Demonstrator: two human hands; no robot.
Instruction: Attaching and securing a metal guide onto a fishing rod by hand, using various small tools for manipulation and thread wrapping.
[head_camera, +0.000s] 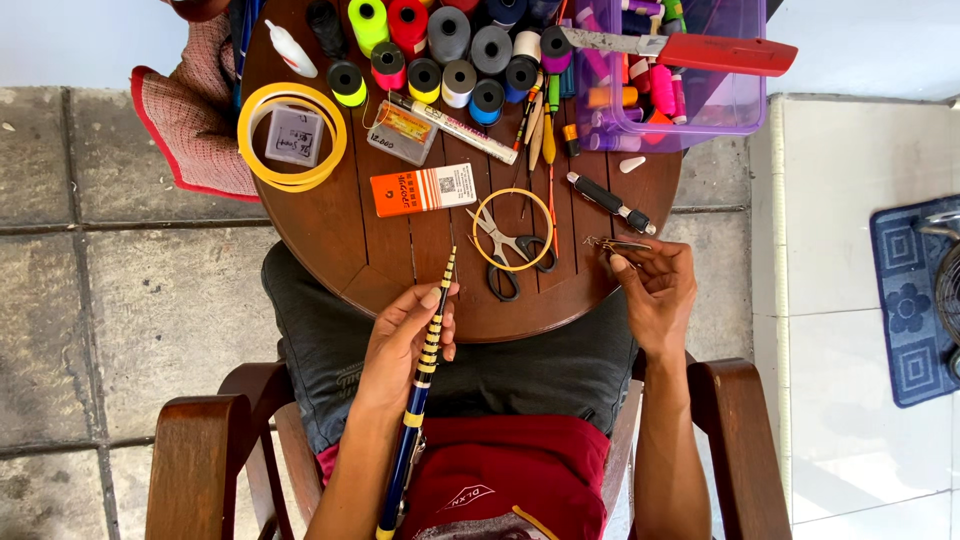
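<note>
now left hand (410, 335) grips striped rod (428, 365); right hand (655, 285) pinches small metal piece (615, 244).

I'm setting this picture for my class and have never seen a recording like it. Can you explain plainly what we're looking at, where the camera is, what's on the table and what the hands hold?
There is one picture, from a camera worn on a seated person's head, looking straight down at their lap and a small round wooden table. No machine is involved: both hands are the person's own.

The left hand holds a thin rod, banded black and yellow near the tip and blue lower down, its tip resting on the table edge. The right hand pinches a small metal piece between its fingers; it is too small to identify.

On the table lie scissors inside a yellow ring, many thread spools, an orange box, a yellow tape roll, and a purple bin with a red-handled knife across it.
</note>
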